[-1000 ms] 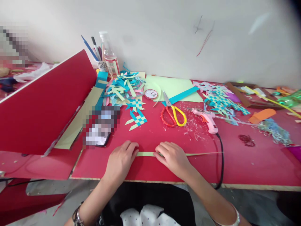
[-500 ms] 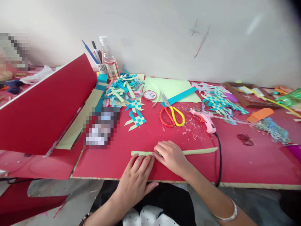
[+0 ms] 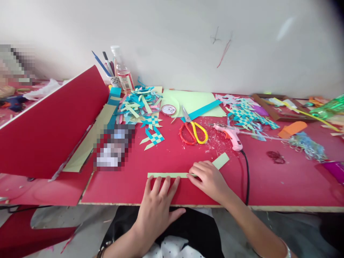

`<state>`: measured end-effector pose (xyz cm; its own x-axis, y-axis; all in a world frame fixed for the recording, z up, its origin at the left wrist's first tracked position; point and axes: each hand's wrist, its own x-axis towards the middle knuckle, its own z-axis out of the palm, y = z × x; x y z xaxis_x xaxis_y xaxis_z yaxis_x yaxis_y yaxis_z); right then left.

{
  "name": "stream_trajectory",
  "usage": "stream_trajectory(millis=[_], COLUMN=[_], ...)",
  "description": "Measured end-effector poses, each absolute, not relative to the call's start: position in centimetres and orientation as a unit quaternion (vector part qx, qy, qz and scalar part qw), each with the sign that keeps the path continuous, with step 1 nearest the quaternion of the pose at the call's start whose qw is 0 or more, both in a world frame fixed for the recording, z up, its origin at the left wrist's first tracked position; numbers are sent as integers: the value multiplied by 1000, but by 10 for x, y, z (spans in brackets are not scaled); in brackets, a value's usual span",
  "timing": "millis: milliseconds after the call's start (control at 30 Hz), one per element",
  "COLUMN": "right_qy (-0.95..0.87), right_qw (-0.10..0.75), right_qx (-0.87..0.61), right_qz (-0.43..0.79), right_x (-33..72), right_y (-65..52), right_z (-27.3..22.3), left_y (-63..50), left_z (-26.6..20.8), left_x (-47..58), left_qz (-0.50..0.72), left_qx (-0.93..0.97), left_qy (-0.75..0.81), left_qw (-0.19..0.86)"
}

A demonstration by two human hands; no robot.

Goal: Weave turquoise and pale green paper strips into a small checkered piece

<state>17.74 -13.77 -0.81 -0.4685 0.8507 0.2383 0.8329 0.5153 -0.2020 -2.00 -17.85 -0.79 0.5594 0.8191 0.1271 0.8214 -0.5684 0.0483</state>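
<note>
A narrow pale green paper strip [image 3: 180,175] lies across the red tabletop near its front edge. My left hand [image 3: 157,200] is spread open, its fingertips pressing along the lower edge of the strip's left part. Further right, my right hand [image 3: 208,177] has its fingers closed on the strip, thumb below and fingers on top. Beyond it the strip's right end looks wider and angles up and away. Behind the hands lie scissors [image 3: 193,130] with one red and one yellow handle, and a pink glue gun [image 3: 232,136].
Woven blue-green paper pieces [image 3: 154,138] and a heap of cut strips [image 3: 142,102] lie at the back left, near a bottle [image 3: 124,73]. A red board [image 3: 59,125] leans at left. The black glue gun cord [image 3: 245,177] runs over the front edge.
My right hand has slid to the right along the strip, away from my left hand. The strip's right end has swung upward. My left hand's fingers have spread wider.
</note>
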Motion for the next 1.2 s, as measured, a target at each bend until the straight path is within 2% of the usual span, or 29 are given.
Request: stream_trajectory(millis=[233, 400, 600, 800, 1200], right_qy=[-858, -873, -875, -838, -797], right_qw=[181, 186, 180, 220, 216], right_qx=[-480, -452, -449, -496, -559], right_qz=[22, -1, 15, 54, 68], right_x=[196, 176, 158, 180, 191], right_y=[-146, -148, -146, -152, -152], right_z=[-8, -7, -9, -9, -9], left_y=[-172, -153, -136, -135, -127], left_z=[2, 6, 1, 2, -3], left_x=[-20, -17, -12, -17, -12], left_qz=[-74, -110, -92, -139, -141], left_qx=[-879, -881, -893, -875, -849], left_qy=[-471, -459, -437, -449, -496], left_qw=[-12, 29, -59, -118, -115])
